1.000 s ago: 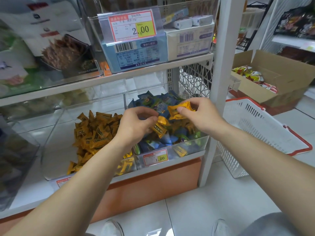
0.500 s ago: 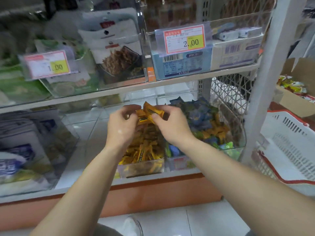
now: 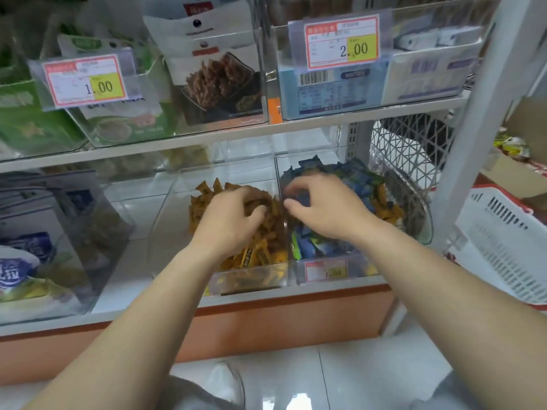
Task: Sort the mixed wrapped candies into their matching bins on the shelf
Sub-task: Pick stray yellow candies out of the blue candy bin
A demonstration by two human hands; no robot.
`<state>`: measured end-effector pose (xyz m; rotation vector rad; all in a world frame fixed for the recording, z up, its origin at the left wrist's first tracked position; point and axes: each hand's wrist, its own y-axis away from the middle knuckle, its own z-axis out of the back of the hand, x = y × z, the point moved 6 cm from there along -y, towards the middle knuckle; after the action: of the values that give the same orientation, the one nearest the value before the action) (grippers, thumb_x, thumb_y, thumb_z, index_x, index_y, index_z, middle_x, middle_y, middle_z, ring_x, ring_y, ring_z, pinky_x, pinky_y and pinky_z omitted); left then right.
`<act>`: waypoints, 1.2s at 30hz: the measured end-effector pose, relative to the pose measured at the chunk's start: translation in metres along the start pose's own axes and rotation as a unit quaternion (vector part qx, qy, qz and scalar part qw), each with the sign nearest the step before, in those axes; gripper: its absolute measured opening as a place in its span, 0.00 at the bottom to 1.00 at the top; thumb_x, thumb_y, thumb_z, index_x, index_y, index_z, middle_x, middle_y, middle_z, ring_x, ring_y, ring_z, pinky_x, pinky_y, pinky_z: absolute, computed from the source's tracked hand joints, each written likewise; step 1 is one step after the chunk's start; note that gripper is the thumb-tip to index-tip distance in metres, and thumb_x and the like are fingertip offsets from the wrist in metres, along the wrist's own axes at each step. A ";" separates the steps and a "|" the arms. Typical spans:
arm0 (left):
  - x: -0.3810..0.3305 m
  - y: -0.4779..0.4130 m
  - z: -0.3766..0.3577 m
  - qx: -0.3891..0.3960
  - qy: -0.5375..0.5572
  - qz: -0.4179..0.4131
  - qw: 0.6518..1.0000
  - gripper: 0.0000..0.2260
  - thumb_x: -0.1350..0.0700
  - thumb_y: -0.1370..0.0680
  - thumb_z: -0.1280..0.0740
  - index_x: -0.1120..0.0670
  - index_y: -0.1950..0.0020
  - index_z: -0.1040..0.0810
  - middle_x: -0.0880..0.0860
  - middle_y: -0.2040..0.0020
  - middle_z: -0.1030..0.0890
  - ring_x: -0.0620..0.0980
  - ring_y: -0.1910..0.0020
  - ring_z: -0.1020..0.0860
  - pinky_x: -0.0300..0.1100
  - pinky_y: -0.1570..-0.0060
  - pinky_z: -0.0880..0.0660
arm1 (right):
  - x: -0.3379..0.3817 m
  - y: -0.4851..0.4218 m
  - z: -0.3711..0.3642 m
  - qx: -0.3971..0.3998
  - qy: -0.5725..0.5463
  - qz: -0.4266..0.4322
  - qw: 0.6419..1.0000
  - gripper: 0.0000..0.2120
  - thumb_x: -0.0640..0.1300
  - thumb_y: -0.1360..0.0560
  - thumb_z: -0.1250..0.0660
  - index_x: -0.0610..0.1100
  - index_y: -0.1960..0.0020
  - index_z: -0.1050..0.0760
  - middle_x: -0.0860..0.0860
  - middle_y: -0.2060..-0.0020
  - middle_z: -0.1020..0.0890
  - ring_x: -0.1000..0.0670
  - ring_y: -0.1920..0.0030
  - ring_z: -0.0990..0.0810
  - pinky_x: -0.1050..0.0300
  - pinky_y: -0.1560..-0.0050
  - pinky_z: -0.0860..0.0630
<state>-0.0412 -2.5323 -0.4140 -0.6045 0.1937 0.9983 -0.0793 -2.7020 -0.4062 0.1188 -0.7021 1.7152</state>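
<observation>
The orange wrapped candies (image 3: pixel 260 255) lie heaped in the left clear plastic bin (image 3: pixel 165 232) at the centre of the frame. Their long axes run every way: those at the front slant diagonally, and a few at the back of the heap stand on end. The blue wrapped candies (image 3: pixel 355 179) fill the right clear plastic bin (image 3: pixel 426 220) just beside it, equally jumbled, with stray orange candies (image 3: pixel 387 210) mixed in at their right.

The left hand (image 3: pixel 233 220) is palm down on the orange heap, fingers curled into the wrappers. Blur hides whether it grips any. The right hand (image 3: pixel 325 211) hovers palm down over the blue pile, its thumb (image 3: pixel 291 206) and forefinger curved toward each other with a small gap. I cannot tell whether a candy sits between them. Both forearms reach up from the lower corners, converging at the bins' shared wall.
</observation>
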 end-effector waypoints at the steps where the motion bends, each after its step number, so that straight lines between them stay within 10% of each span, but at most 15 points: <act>1: -0.019 0.000 -0.008 0.009 0.006 -0.033 0.999 0.12 0.49 0.23 0.34 0.48 0.41 0.19 0.46 0.46 0.17 0.45 0.47 0.21 0.40 0.50 0.26 | -0.020 0.005 0.014 -0.010 -0.005 -0.029 1.000 0.11 0.53 0.24 0.34 0.52 0.46 0.17 0.54 0.52 0.15 0.52 0.52 0.19 0.56 0.54 0.24; 11: -0.100 -0.009 -0.118 0.157 -0.030 -0.039 0.986 0.07 0.56 0.24 0.35 0.56 0.50 0.20 0.56 0.57 0.18 0.58 0.55 0.19 0.51 0.56 0.21 | -0.134 0.057 0.038 -0.007 0.048 -0.203 0.978 0.06 0.47 0.28 0.29 0.49 0.52 0.20 0.50 0.57 0.18 0.46 0.54 0.20 0.60 0.62 0.31; 22: -0.071 -0.024 -0.135 0.146 -0.009 0.073 0.986 0.30 0.49 0.33 0.23 0.56 0.36 0.31 0.58 0.44 0.23 0.59 0.49 0.22 0.45 0.59 0.29 | -0.146 0.059 0.003 0.068 0.082 -0.247 0.963 0.41 0.66 0.37 0.24 0.46 0.32 0.28 0.43 0.38 0.25 0.38 0.40 0.23 0.47 0.41 0.23; 36: -0.068 -0.021 -0.147 0.140 0.126 0.133 0.973 0.42 0.47 0.35 0.19 0.54 0.30 0.40 0.55 0.40 0.21 0.57 0.43 0.21 0.47 0.49 0.23 | -0.139 0.058 0.008 0.012 -0.033 -0.260 0.965 0.22 0.49 0.38 0.19 0.43 0.48 0.19 0.51 0.55 0.16 0.49 0.53 0.18 0.57 0.57 0.23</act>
<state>-0.0433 -2.6725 -0.4985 -0.4503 0.6437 1.1251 -0.0965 -2.8304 -0.4828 0.3484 -0.6308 1.2196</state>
